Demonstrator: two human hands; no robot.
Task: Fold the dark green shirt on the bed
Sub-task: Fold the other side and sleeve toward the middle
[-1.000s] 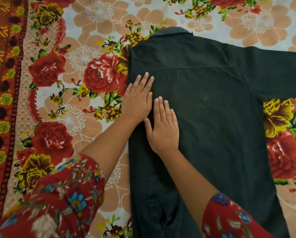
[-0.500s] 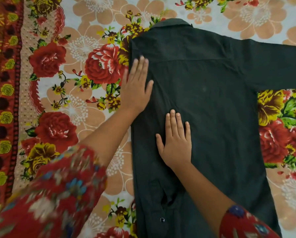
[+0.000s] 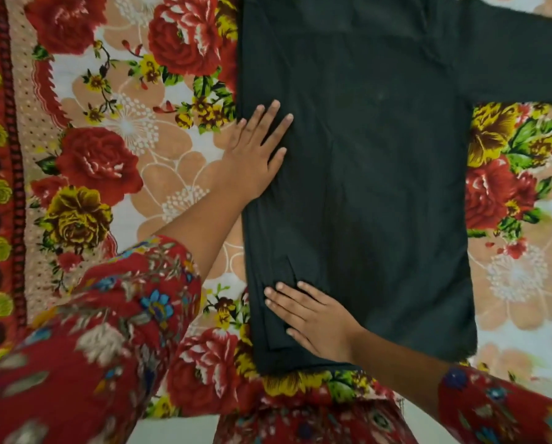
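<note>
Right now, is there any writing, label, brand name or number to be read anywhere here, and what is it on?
None: no word, number or sign can be read.
The dark green shirt shows plain cloth, with no tag or logo in view.
The floral bedsheet carries only flowers and border patterns.
The red sleeves are flower-printed, and partly blurred.

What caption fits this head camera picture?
Both hands, left hand and right hand, flatten the dark green shirt on a flowery bedsheet.

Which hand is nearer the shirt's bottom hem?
The right hand, flat near the hem of the shirt; the left hand presses the folded left edge farther up.
</note>
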